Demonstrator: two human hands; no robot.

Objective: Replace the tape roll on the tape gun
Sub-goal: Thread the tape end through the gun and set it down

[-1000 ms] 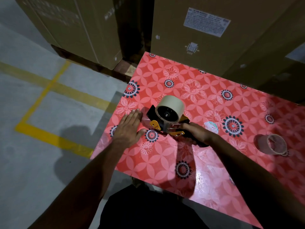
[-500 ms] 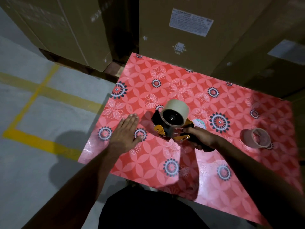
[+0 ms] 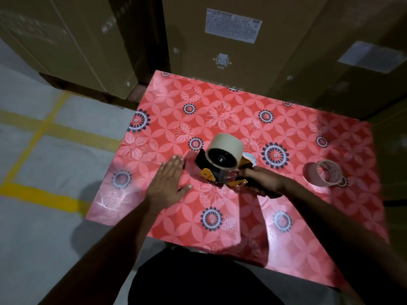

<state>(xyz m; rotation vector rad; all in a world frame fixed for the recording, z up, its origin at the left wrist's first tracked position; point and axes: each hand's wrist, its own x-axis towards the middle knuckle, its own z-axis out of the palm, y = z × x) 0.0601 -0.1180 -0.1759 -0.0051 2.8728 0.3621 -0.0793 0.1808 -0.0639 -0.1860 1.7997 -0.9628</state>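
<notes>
A black and orange tape gun point(image 3: 214, 172) lies on the red flowered table point(image 3: 220, 115) with a full beige tape roll point(image 3: 226, 148) mounted on its hub. My right hand point(image 3: 262, 180) is closed around the gun's handle, just right of the roll. My left hand point(image 3: 168, 183) rests flat on the table with fingers apart, a short gap left of the gun's front end. A thin, nearly used-up tape roll point(image 3: 326, 176) lies on the table to the right, apart from both hands.
Tall cardboard boxes point(image 3: 231, 40) stand right behind the table and to its left point(image 3: 72, 40). Grey floor with yellow lines point(image 3: 39, 194) lies to the left. The table's near edge is by my body.
The view shifted, so the table sits more centred. My left hand slid slightly away from the gun's front; my right hand keeps hold of the handle.
</notes>
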